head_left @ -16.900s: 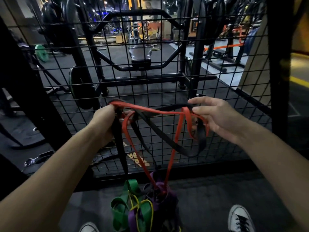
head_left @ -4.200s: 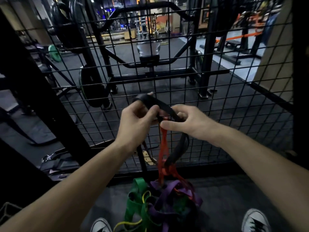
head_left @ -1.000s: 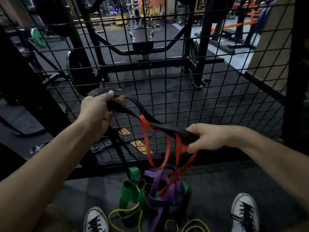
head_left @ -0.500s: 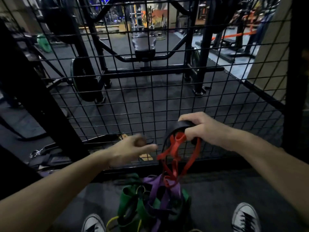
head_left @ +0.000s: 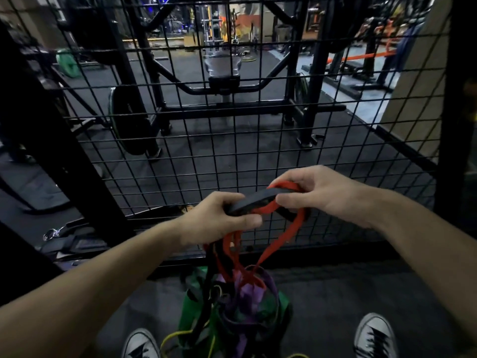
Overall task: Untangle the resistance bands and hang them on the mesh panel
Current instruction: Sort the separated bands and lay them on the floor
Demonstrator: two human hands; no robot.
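A: Which band is being worked free?

B: The black band (head_left: 254, 202), with the red band (head_left: 282, 233) looped round it. Both hands hold them up in front of the mesh panel (head_left: 232, 140), above the tangle of bands (head_left: 237, 313) on the floor at its foot.

A: And the grip?

B: The left hand (head_left: 219, 219) has its fingers and thumb curled round the near end of the black band. The right hand (head_left: 320, 196) pinches it just beside, where the red one crosses over.

A: How would you do it well?

B: I'd keep the left hand firm as an anchor and let the right slide the red loop off the black's free end, not pull against the knot. Keep both slack; tension would likely tighten the tangle below.

A: Anything hung on the panel?

B: No bands that I can see.
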